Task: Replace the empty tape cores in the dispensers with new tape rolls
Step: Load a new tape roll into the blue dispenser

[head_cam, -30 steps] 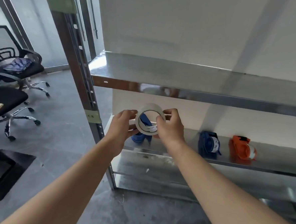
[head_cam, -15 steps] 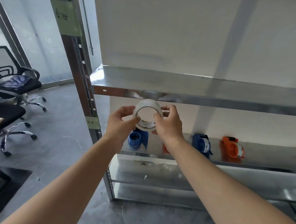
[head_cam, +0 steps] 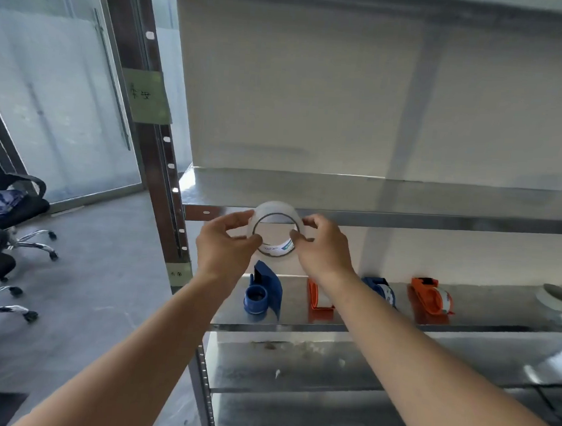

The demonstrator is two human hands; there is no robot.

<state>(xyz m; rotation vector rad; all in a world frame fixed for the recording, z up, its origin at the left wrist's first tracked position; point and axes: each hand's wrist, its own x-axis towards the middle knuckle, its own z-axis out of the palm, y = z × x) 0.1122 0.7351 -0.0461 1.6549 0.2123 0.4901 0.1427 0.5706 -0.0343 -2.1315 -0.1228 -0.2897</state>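
Note:
I hold a clear tape roll (head_cam: 275,210) up in front of the metal rack, its hole facing me. My left hand (head_cam: 226,245) grips its left rim and my right hand (head_cam: 323,248) pinches its right rim. Below, on the lower shelf (head_cam: 381,327), stand several dispensers. A blue dispenser (head_cam: 263,292) with a bare blue spindle is at the left. An orange dispenser (head_cam: 318,299) is partly hidden behind my right wrist. Further right are another blue dispenser (head_cam: 382,289) and another orange dispenser (head_cam: 430,299), both loaded with tape.
The rack's upright post (head_cam: 164,159) stands at the left. The middle shelf edge (head_cam: 437,220) runs just behind the roll. Black office chairs (head_cam: 6,215) sit on the grey floor at the far left. A roll-like object (head_cam: 552,297) lies at the shelf's far right.
My view has tilted upward and both hands have lifted the tape roll from shelf level to the middle shelf's edge. The blue dispenser behind the roll is now uncovered below my hands.

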